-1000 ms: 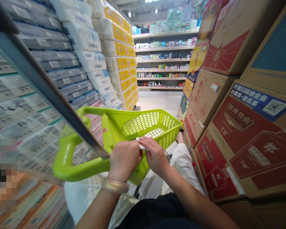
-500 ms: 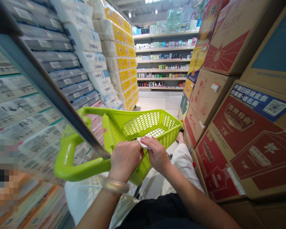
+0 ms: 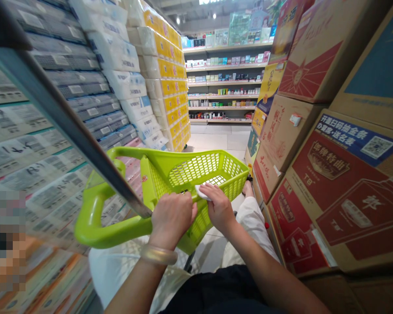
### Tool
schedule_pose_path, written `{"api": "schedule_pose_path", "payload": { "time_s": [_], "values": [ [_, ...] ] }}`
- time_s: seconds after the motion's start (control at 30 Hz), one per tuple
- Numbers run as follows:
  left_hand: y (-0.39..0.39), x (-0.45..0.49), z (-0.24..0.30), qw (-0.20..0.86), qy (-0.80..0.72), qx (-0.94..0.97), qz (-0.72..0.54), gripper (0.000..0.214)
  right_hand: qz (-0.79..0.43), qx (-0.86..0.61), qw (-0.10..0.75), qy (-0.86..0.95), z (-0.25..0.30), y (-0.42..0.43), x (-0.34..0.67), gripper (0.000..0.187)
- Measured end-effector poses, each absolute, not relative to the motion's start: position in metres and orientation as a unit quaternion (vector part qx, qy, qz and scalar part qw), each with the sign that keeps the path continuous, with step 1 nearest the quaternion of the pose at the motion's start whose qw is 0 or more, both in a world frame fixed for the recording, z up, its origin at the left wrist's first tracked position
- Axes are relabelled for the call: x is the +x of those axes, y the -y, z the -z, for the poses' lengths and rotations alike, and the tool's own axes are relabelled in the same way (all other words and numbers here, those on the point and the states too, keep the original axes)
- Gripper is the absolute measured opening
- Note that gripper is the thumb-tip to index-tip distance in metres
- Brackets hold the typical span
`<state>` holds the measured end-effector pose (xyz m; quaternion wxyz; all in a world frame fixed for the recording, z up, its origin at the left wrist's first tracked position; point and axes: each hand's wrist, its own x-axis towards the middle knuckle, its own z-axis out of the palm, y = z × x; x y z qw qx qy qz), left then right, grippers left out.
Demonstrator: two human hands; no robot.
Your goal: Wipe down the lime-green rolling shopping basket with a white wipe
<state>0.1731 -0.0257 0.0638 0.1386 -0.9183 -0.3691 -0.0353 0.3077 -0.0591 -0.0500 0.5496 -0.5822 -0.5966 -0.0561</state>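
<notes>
A lime-green plastic shopping cart (image 3: 216,163) stands in the aisle in front of me, its basket with nothing in it. My left hand (image 3: 172,218) is closed over the near rim of the basket, a pale bangle on the wrist. My right hand (image 3: 218,207) presses a small white cloth or wipe (image 3: 202,192) against the same rim, fingers curled on it. The cart's thick green handle (image 3: 94,226) loops out to the left.
Stacked packs of tissue and paper rolls (image 3: 124,83) line the left side behind a grey metal bar (image 3: 68,126). Red and brown cardboard cartons (image 3: 330,165) are piled close on the right. The tiled aisle (image 3: 216,139) runs toward shelves of bottles (image 3: 225,91) at the back.
My right hand has slid the white cloth to the right along the basket rim, away from my left hand. The left hand and cart have stayed put.
</notes>
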Motion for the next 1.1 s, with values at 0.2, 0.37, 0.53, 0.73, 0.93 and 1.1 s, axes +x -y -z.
{"api": "schedule_pose_path", "payload": {
  "time_s": [0.2,0.37,0.53,0.73,0.93,1.1],
  "values": [
    [0.024,0.175,-0.063,0.128,0.373,-0.918,0.038,0.027,0.05,-0.61,0.544,0.574,0.047,0.056,0.304,0.048],
    [0.022,0.174,-0.063,0.139,0.363,-0.921,0.038,0.028,0.048,-0.569,0.546,0.614,0.046,0.054,0.297,0.046],
    [0.02,0.173,-0.062,0.138,0.379,-0.914,0.035,0.035,0.065,-0.636,0.544,0.544,0.058,0.051,0.321,0.049],
    [0.013,0.173,-0.061,0.142,0.379,-0.914,0.035,0.035,0.059,-0.576,0.547,0.604,0.051,0.048,0.299,0.044],
    [0.007,0.17,-0.062,0.161,0.381,-0.91,0.034,0.044,0.067,-0.621,0.535,0.568,0.062,0.046,0.325,0.049],
    [-0.002,0.172,-0.062,0.151,0.393,-0.907,0.033,0.044,0.079,-0.635,0.536,0.552,0.062,0.038,0.327,0.048]
  ]
}}
